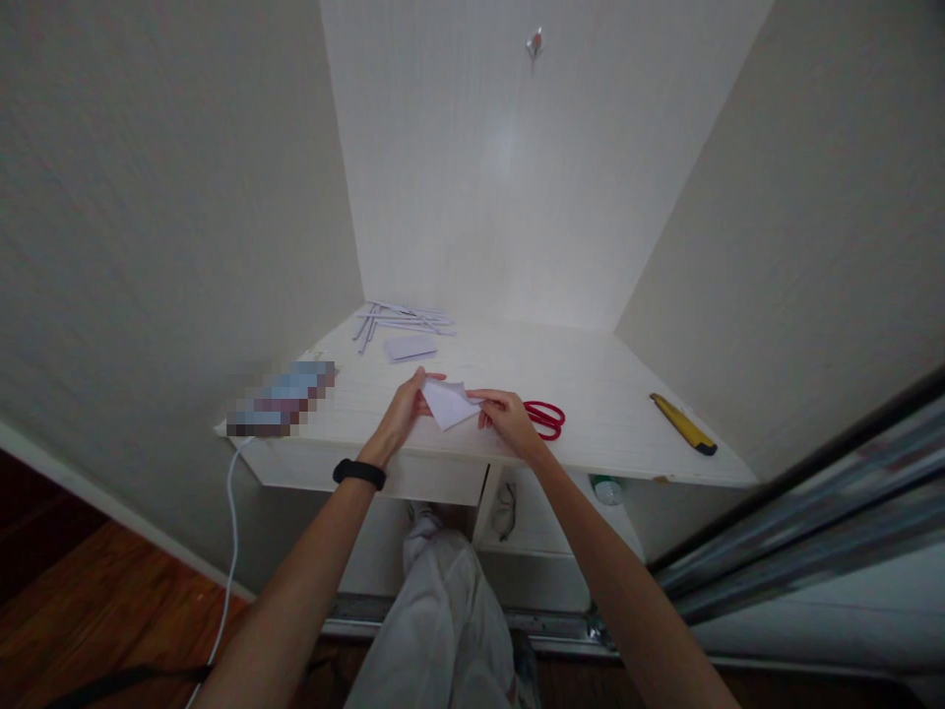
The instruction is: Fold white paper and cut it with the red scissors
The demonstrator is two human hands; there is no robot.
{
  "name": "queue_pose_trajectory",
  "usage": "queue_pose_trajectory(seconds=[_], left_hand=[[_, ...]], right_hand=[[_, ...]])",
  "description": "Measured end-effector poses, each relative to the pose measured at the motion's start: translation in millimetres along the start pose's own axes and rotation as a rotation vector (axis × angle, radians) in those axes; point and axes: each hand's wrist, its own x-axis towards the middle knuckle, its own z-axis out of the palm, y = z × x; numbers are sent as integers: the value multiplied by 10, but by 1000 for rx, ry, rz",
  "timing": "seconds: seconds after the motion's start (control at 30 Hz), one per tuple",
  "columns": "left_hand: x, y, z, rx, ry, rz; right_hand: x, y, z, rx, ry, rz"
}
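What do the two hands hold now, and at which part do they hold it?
Both hold one small folded white paper sheet: the left hand pinches its left edge, the right hand its right corner.

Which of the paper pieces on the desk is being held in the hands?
The folded white paper at the desk's front edge, pinched between the left hand and right hand. The small flat sheet and the paper strips lie untouched further back.

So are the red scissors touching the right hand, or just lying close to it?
Cannot tell. In the head view the right hand pinches the folded white paper, and the red scissors lie right behind it on the desk; the hand hides any gap.
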Motion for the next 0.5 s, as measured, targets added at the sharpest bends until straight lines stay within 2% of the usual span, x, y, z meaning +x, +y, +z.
queue_pose_trajectory(seconds=[0.27,0.5], left_hand=[[-67,31,5,47,4,46],[-59,12,8,109,58,52]], right_hand=[[-27,-73,-5,16,-5,-40],[-27,-78,-22,64,-46,-28]])
